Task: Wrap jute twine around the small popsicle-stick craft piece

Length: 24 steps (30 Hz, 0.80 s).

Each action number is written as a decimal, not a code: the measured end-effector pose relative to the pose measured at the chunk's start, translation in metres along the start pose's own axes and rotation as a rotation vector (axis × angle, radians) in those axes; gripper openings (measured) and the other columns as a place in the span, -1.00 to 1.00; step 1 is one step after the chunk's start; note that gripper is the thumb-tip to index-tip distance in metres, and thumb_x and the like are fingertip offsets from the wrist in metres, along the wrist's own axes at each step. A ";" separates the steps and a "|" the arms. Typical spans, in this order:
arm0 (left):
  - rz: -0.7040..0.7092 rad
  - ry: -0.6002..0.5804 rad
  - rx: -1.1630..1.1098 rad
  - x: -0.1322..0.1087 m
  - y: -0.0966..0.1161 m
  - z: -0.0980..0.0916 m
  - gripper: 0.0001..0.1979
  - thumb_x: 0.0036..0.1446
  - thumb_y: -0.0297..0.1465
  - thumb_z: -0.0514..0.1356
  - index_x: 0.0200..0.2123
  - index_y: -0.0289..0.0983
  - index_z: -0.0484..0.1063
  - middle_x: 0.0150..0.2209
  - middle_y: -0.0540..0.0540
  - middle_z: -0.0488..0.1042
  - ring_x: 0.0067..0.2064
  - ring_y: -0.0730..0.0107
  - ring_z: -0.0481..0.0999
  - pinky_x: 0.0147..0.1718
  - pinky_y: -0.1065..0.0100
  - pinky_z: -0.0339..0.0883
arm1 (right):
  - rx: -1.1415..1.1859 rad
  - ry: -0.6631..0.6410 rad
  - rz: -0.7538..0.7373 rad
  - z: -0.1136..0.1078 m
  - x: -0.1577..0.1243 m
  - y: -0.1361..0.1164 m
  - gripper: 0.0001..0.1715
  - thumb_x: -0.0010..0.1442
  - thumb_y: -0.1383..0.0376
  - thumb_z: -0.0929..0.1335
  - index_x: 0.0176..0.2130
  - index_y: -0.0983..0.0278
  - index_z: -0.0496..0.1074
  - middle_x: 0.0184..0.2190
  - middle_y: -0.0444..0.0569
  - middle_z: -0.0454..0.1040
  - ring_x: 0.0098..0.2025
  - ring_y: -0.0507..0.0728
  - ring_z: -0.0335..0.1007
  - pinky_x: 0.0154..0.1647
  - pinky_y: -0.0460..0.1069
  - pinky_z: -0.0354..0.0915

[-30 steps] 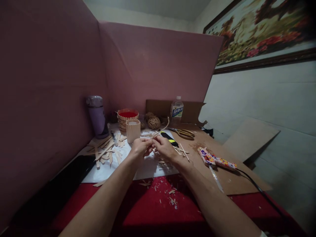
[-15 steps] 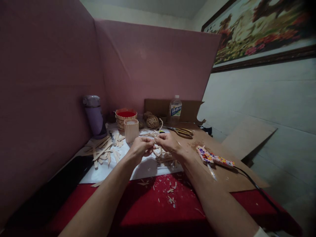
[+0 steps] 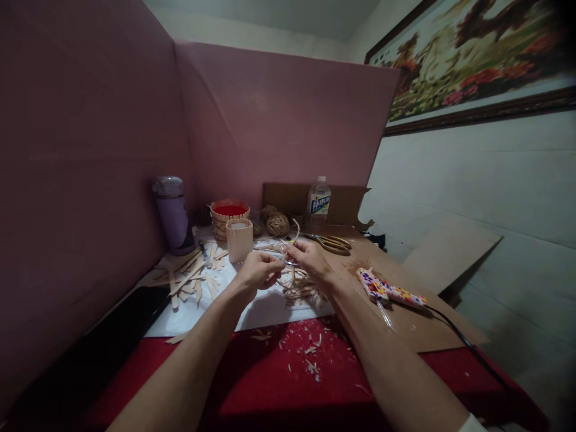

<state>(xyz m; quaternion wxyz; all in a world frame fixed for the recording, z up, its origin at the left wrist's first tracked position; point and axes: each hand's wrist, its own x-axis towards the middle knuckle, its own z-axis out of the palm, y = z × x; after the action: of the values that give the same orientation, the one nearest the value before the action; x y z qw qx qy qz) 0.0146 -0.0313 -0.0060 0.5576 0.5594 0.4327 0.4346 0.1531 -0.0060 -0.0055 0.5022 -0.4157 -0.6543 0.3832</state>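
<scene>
Two bare hands meet over the middle of the table, their fingertips near each other. The left hand [image 3: 261, 271] has its thumb and forefinger drawn narrow in a pinch; whatever lies between them is too small to make out, so I cannot tell what it holds. The right hand [image 3: 308, 258], slightly higher and farther forward, seems to pinch fine fibres of twine [image 3: 296, 227], a strand of which curls up just beyond its fingers. Below and between the wrists, a loose tangle [image 3: 300, 289] of strands and scraps lies on the white sheet [image 3: 193, 321].

Beyond the left hand stands a pale stick cup [image 3: 240, 243], upright, with a wider basket [image 3: 220, 228], red inside, behind it. Twine balls [image 3: 278, 224] sit to the right of these, and a bottle [image 3: 318, 205] stands farther right before a cardboard strip. Gold-handled pliers or shears [image 3: 335, 244] lie past the right hand.

Flat wooden sticks [image 3: 185, 270] are heaped on the left, near a purple flask [image 3: 173, 219]. On the right, a flowered glue gun [image 3: 391, 291] rests on brown board [image 3: 432, 333], its cord [image 3: 465, 343] trailing off. Shavings [image 3: 310, 350] speckle the red cloth [image 3: 252, 393] in front.
</scene>
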 end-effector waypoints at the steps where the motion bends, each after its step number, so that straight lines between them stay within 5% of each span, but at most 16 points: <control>1: -0.002 -0.006 0.005 -0.001 0.000 0.000 -0.82 -0.23 -0.38 0.23 -0.66 -0.36 0.30 -0.80 0.07 0.16 -0.77 0.67 0.04 -0.76 0.51 -0.25 | 0.020 0.010 -0.006 -0.001 0.001 0.001 -0.64 -0.11 0.09 0.33 -0.57 0.36 0.29 -0.65 -0.17 0.24 -0.59 -0.07 0.06 -0.58 -0.13 -0.02; 17: -0.009 -0.139 0.045 -0.006 0.001 0.003 -0.80 -0.18 -0.35 0.20 -0.65 -0.35 0.31 -0.77 0.09 0.11 -0.73 0.68 -0.02 -0.72 0.48 -0.29 | 0.531 0.111 0.166 -0.016 0.006 0.011 -0.69 -0.17 0.20 0.40 -0.42 0.37 0.36 -0.56 -0.10 0.34 -0.64 -0.11 0.05 -0.67 -0.16 -0.05; 24: -0.063 -0.396 -0.126 -0.012 0.004 0.009 -0.82 -0.19 -0.37 0.21 -0.63 -0.35 0.28 -0.70 0.09 0.13 -0.70 0.70 -0.03 -0.71 0.48 -0.30 | 0.591 0.060 0.129 -0.008 0.005 0.012 -0.75 -0.19 0.22 0.41 -0.50 0.32 0.33 -0.60 -0.18 0.27 -0.60 -0.09 0.12 -0.58 -0.15 0.07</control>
<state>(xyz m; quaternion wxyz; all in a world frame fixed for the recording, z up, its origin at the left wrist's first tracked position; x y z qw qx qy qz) 0.0204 -0.0455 -0.0023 0.6788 0.5843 0.3039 0.3248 0.1626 0.0038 -0.0136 0.5954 -0.3032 -0.4715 0.5756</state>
